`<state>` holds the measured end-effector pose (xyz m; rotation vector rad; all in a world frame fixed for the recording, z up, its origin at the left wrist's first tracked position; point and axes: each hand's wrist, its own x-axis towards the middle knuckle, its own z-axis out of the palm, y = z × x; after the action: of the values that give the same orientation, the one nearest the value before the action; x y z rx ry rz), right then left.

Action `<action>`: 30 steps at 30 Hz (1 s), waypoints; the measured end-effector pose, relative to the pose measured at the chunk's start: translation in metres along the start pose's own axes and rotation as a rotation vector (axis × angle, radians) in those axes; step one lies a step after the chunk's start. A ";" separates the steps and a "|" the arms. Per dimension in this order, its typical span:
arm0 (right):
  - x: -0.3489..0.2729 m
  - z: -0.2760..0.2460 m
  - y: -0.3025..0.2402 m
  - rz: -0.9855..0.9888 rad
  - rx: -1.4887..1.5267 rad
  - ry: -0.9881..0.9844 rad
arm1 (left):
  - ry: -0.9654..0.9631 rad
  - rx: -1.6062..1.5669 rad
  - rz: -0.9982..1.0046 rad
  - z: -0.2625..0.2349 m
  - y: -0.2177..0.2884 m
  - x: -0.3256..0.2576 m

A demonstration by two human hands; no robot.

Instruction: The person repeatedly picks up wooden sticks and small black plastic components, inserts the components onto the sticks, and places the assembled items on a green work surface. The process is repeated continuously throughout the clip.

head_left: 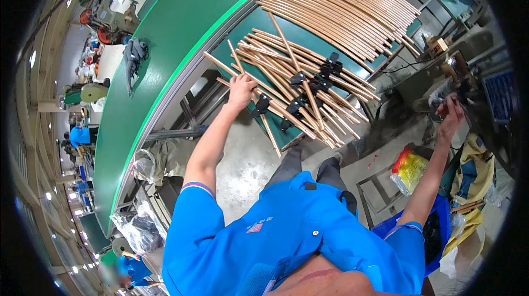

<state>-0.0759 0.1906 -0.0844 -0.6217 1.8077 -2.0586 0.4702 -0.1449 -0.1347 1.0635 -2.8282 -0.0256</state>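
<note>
My left hand [242,91] closes round a copper-coloured tube [220,63] at the left side of a loose pile. The pile's crossing tubes [275,64] lie on a green work surface, several with black plastic clamps [263,105] fitted on them. Far to the right, my right hand [452,114] is up against a machine [446,87], its fingers bent at a greyish wrapped part. What those fingers hold is too small and dark to make out.
Straight copper-coloured tubes [336,12] lie side by side beyond the pile. A long green conveyor [182,26] curves along the left, with grey gloves [134,59] on it. Near my right arm are a red-and-yellow bag [409,170] and a blue bin [442,206]. Other people work far left.
</note>
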 end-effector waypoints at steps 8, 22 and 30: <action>-0.083 0.265 0.043 -0.013 -0.452 -0.457 | 0.337 -0.234 -0.357 0.052 0.038 -0.022; -0.079 0.443 0.149 0.448 -1.028 -1.130 | -0.576 -1.754 -1.318 0.092 0.003 -0.055; -0.151 0.445 0.134 0.493 -0.706 -1.229 | -0.332 -1.856 -1.411 0.075 0.010 -0.050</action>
<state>0.2816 -0.1264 -0.1884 -1.1136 1.5336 -0.3905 0.4916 -0.1067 -0.2142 1.7409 -0.4745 -2.1869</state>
